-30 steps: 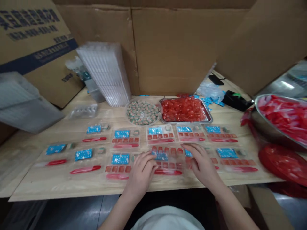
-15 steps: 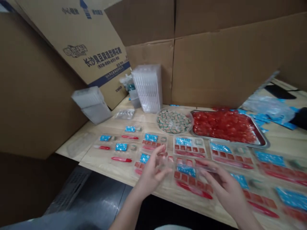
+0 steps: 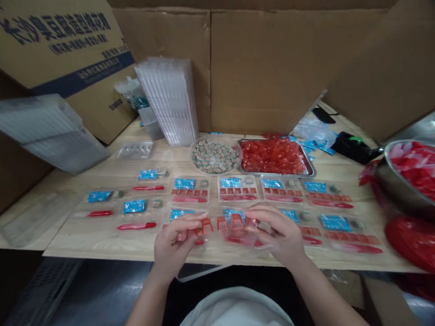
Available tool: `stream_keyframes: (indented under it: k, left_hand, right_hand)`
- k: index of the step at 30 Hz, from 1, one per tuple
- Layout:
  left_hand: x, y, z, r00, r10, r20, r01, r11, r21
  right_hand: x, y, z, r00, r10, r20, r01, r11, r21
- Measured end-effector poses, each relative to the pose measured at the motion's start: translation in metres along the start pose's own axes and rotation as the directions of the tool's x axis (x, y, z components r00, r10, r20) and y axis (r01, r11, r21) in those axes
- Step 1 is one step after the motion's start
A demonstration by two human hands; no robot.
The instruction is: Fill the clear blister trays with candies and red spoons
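both hands (image 3: 278,235) pinch a row of red cups (image 3: 222,223); blue packets (image 3: 231,182) lie beyond

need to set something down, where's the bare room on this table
Bare wood shows at right, between the metal tray, black item and metal bowl, and along the front edge below the leftmost red sticks. Crowded: the middle, packs under the left hand and right hand.

pale whitish top (image 3: 238,310), bare forearms (image 3: 149,287)

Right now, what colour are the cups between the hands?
The cups are translucent red; best seen in the head view.
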State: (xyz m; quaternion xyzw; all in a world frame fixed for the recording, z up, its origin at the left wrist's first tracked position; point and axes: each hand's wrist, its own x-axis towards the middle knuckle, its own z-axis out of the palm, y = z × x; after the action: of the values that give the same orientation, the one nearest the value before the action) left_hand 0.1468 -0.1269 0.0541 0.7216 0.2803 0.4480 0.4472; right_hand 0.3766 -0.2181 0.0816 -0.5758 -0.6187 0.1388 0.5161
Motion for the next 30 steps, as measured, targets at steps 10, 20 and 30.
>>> stream_keyframes:
  k: [10,20,30]
  left_hand:
    - [0.001,-0.002,0.007,0.999,-0.048,0.025,0.051,0.992,-0.117]
    - [0.01,0.003,0.007,0.965,0.247,0.091,-0.254,0.964,0.075]
    - [0.012,0.007,0.008,0.925,0.347,0.152,-0.376,0.891,0.253]
  right_hand:
    - [-0.002,0.009,-0.004,0.993,-0.109,0.039,0.11,0.993,-0.039]
    - [-0.007,0.01,-0.013,0.992,-0.118,-0.041,0.11,0.979,-0.17]
    - [-0.009,0.012,-0.025,1.0,-0.004,0.022,0.009,0.966,-0.26]
